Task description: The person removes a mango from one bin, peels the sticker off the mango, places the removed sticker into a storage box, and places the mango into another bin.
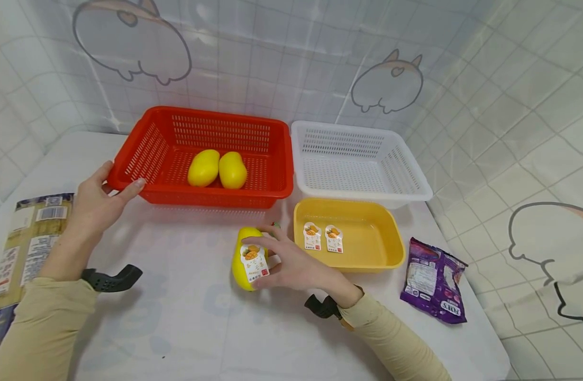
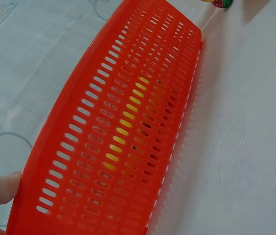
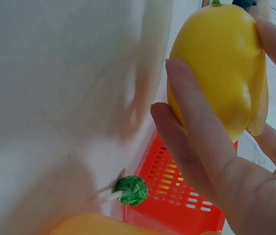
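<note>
My left hand [image 1: 98, 198] holds the near left corner of a red plastic basket [image 1: 215, 198], its thumb over the rim. Two yellow mangoes [image 1: 203, 168] lie side by side inside. In front of the basket my right hand [image 1: 291, 264] grips a third mango [image 3: 211, 63] between thumb and fingers. A white label [image 1: 254, 263] with mango pictures and red marks sits on that mango's upper face. To the right, a yellow tray [image 1: 367, 262] contains two similar labels [image 1: 312, 236]. In the left wrist view, fingertips [image 2: 1, 188] touch the basket's rim.
A white slotted basket [image 1: 348, 172] stands right of the red one, behind the yellow tray. A green-wrapped lollipop [image 3: 132, 190] lies near the red basket. One purple snack bag [image 1: 434, 280] is at the right; a large printed package [image 1: 39, 238] lies beneath the left forearm.
</note>
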`<state>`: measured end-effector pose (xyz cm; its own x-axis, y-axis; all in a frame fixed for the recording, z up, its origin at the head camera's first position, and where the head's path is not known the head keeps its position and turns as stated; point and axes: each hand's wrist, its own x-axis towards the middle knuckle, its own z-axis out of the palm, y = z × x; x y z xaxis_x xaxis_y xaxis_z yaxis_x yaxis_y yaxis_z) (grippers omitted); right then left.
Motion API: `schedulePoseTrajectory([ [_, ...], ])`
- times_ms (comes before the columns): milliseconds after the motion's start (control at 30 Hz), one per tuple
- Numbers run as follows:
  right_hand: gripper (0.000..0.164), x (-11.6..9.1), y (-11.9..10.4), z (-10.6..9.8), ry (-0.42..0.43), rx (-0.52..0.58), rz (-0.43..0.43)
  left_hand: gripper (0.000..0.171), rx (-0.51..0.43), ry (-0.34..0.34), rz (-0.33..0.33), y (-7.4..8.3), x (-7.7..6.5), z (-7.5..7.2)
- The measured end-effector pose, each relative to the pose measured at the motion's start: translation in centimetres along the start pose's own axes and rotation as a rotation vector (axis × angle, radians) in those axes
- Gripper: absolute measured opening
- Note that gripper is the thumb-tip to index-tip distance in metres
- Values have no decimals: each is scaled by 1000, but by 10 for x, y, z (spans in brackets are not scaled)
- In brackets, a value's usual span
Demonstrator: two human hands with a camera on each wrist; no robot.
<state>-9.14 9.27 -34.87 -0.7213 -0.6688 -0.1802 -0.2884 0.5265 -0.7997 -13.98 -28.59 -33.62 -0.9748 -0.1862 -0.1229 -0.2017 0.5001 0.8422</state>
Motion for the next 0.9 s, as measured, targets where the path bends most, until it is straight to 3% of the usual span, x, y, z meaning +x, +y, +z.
schedulePoseTrajectory([
  [167,75,1,2,2,-6,-10,6,96,9,36,24,4,-3,1],
  [333,74,2,3,4,-10,-2,0,86,75,169,121,14,-12,7],
  [467,74,2,5,6,-12,-18,-7,71,27,308,268,28,-19,17],
  [567,74,3,6,6,-12,-36,-12,64,-46,344,412,39,-25,27],
  [700,76,3,7,7,-10,-43,-16,60,-82,266,574,51,-36,37],
  [900,83,3,6,7,1,-45,-22,58,1,27,720,65,-57,48],
])
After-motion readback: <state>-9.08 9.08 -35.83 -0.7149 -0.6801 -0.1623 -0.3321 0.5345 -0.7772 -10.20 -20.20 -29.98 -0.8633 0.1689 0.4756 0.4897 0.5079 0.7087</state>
